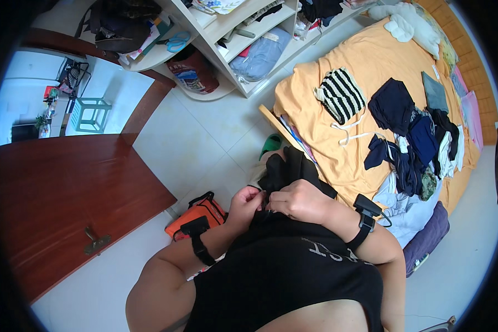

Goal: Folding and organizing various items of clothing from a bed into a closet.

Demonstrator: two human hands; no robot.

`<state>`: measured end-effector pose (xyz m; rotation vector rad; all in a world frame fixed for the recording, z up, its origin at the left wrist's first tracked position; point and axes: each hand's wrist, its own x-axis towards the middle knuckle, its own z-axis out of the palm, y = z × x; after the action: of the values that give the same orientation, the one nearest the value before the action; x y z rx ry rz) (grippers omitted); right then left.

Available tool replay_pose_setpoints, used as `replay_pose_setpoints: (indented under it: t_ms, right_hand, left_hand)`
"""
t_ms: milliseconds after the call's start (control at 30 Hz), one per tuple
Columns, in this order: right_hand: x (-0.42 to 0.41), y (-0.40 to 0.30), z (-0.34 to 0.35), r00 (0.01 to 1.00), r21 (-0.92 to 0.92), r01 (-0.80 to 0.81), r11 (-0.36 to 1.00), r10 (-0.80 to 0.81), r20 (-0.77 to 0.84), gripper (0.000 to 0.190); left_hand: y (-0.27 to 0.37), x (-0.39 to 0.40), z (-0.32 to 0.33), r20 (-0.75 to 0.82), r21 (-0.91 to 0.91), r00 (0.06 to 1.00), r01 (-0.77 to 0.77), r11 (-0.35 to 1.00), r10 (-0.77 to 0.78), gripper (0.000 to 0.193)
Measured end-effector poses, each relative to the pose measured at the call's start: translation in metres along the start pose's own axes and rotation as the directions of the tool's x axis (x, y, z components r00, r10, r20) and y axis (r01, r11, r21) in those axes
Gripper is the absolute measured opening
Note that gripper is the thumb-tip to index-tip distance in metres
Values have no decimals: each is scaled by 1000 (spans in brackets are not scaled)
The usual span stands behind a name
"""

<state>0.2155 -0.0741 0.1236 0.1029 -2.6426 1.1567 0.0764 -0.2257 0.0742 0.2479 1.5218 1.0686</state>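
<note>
A black cloth garment (292,164) hangs bunched in front of my waist, over my leg. My left hand (245,203) pinches its near edge between thumb and fingers. Close beside it, my right hand (298,202) grips the same cloth, its fingers curled and seen from the back. The fingertips of both hands almost meet, and what lies between them is too small to tell. Below the hands is the black top (299,265) I wear. Each forearm carries a strapped black device.
To the right, a bed with an orange sheet (311,91) holds a striped knit item (342,95) and piled dark clothes (423,133). An open brown door (74,199) stands left, near an orange bag (199,218). Ahead are white shelves (249,45) and a green slipper (271,144).
</note>
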Motion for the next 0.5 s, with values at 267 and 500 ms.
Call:
replay_pose_setpoints:
  t_ms: [267,500]
  right_hand:
    - [4,-10,-4,997,12,59,998,-60,45,9]
    - [3,-4,3,1000,117,17,993,-18,9,11]
  left_hand:
    - [0,-17,-18,42,-274,969,245,930,-243,13]
    - [31,-4,4,114,-80,992,-43,996,52,9]
